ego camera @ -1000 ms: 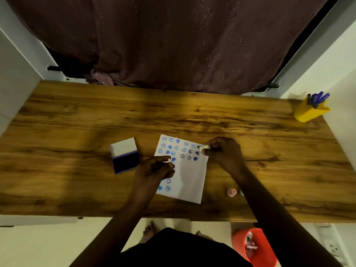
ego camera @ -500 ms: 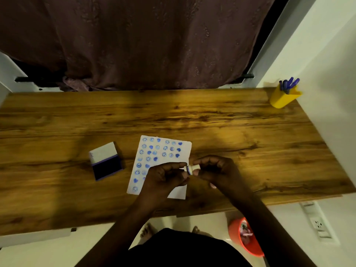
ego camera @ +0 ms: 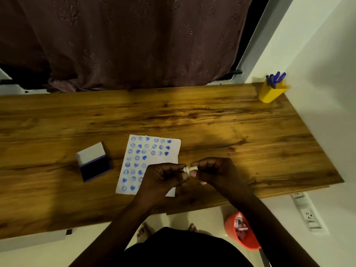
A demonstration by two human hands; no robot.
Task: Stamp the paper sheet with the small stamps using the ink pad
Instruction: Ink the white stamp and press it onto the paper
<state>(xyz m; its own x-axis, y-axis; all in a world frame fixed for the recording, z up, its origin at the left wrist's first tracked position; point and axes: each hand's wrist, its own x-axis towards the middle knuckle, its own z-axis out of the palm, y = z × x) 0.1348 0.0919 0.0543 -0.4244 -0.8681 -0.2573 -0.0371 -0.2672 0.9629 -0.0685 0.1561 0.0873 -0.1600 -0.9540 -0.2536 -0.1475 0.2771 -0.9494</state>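
Observation:
A white paper sheet (ego camera: 154, 151) lies on the wooden table (ego camera: 212, 120), covered with several blue face and heart prints. To its left sits the open ink pad (ego camera: 94, 162), dark pad facing up with its white lid folded back. My left hand (ego camera: 163, 178) and my right hand (ego camera: 213, 170) meet over the sheet's lower right corner. Between their fingertips they pinch a small white stamp (ego camera: 189, 169). The hands hide the sheet's lower right part.
A yellow cup (ego camera: 271, 92) of blue pens stands at the table's far right corner by the wall. An orange bin (ego camera: 242, 232) sits on the floor below the near table edge. A dark curtain hangs behind the table.
One second ago each hand held a small stamp apart over the sheet. The hands have come together near the sheet's lower right, now both pinching a stamp. The view has shifted right.

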